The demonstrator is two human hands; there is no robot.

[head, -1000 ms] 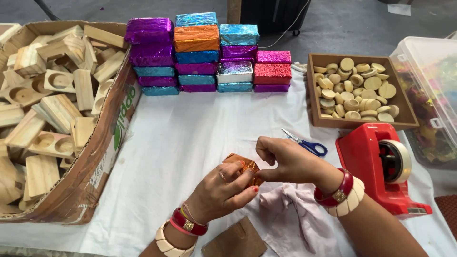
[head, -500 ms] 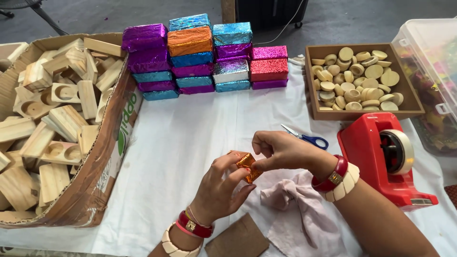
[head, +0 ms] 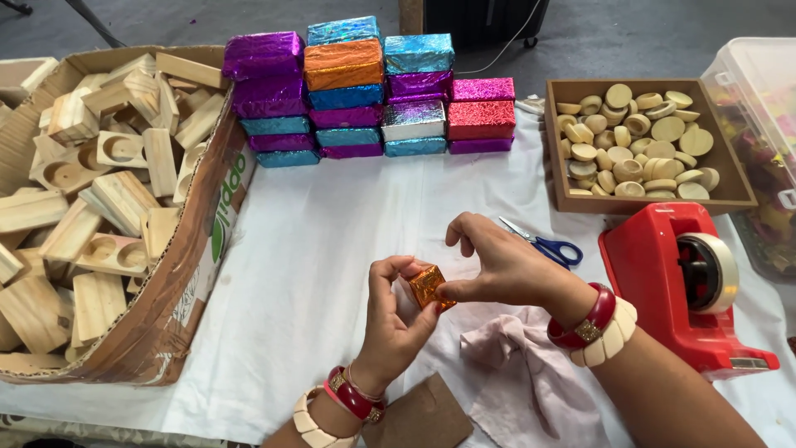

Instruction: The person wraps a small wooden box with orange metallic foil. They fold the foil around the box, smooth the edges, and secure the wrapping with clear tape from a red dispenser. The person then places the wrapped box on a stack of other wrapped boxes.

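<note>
- left hand and right hand both pinch a small orange foil-wrapped block, held up over the white table cover, near the front edge
- block is tilted, one corner up toward the far left, long axis roughly on a diagonal from upper left to lower right (short thing, axis hard to call)
- block sits between the hands: left thumb and fingers curl round its left side from below, right thumb and forefinger close on its right lower edge
- foil is shiny orange, crinkled, catches light on the top face
- pinkish cloth lies just under the right wrist; brown card piece by the left wrist
- blue-handled scissors just beyond the right hand
- red tape dispenser to the right
- cardboard box of wooden blocks on the left
- wooden tray of round wooden discs far right
- stack of foil-wrapped blocks at the back, purple, blue, orange, silver, red
</note>
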